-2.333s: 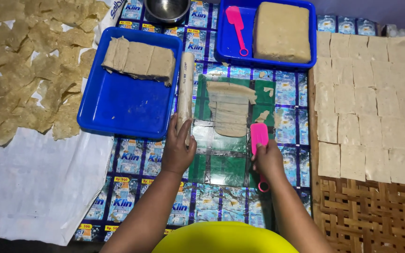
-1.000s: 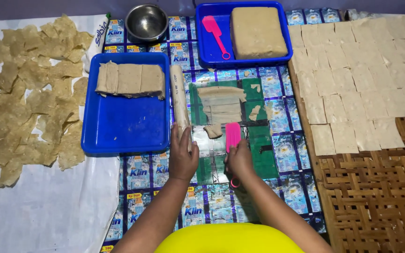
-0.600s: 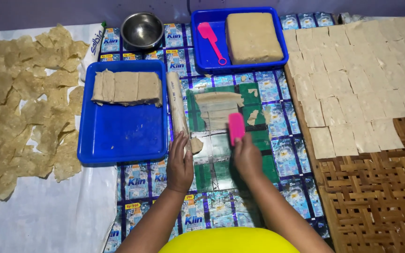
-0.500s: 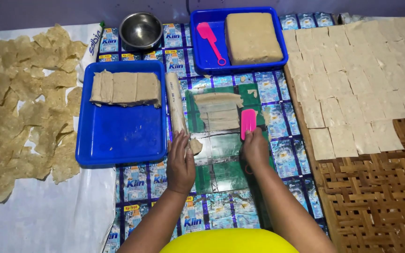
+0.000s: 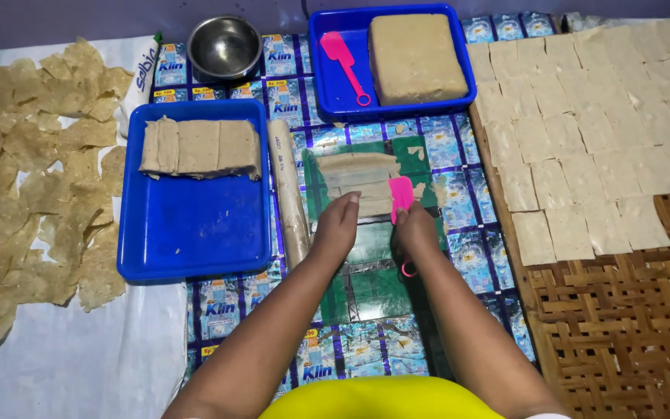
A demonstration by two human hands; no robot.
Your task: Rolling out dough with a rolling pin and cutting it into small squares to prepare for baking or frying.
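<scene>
Left hand (image 5: 337, 226) lies fingers-forward on the near edge of a small stack of sliced dough strips (image 5: 358, 177), fingers flat and spread rather than curled, pinning the stack rather than lifting it. Right hand (image 5: 415, 227) has its grip closed round the handle of a pink plastic scraper (image 5: 402, 199), blade standing at the right side of the stack, edge down against the dough. Likely the one hand steadies so the blade can bear down square.

The stack sits on a green sheet (image 5: 366, 256) laid over a mat of printed sachet wrappers (image 5: 304, 116). A dough-dusted rolling pin (image 5: 288, 198) lies just left of the sheet, alongside the edge of the near blue tray (image 5: 188, 256), within reach of the left hand.

That tray holds a flattened dough slab (image 5: 199, 147) at its far end. The far blue tray (image 5: 335, 93) holds a thick dough block (image 5: 416, 56) and a second pink scraper (image 5: 344, 62). Steel bowl (image 5: 225, 48) beside it.

Right: cut dough squares (image 5: 583, 124) laid edge to edge on a woven mat (image 5: 622, 310); the mat's near part shows bare weave. Left: ragged dried pieces (image 5: 32, 178) on a white sheet (image 5: 63, 357). Working room between rolling pin and woven mat is narrow.
</scene>
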